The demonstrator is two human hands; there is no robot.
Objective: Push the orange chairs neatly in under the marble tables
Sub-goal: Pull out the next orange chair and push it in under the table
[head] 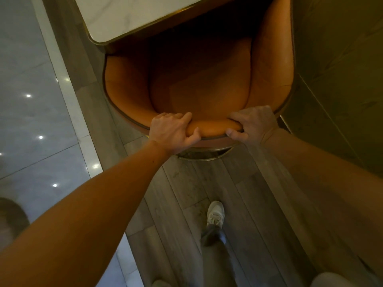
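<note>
While both bare hands sit on the back rim of the orange chair [199,79], each grip is clamped on it. Left grip [172,133]: fingers curled over the padded top edge toward the seat side, thumb hooked on the rim's outer side, padding pinched btw them & dented at the thumb. Right grip [251,125]: same hold, fingers over the top, thumb pressing the outer edge. It's near the left one, w/ a short stretch of bare rim btw the two.

Chair: the seat front is tucked beneath the marble desk [128,17], whose brass-edged corner overlaps the chair's far left arm. The rear of the seat & the curved back stand out from the desk, nearest the person. A round metal base ring [204,157] shows below the chair back.

Count: 1 chair, 1 desk, 2 hands, 1 pale shoe [216,212] on the wood floor [182,189] behind the chair. A pale shape at the bottom edge may be a 2nd shoe, can't tell. Left of the chair runs glossy tile [31,112] w/ several light spots. Right of the chair stands a dark panel [342,59]; touching the chair or not, can't tell.
</note>
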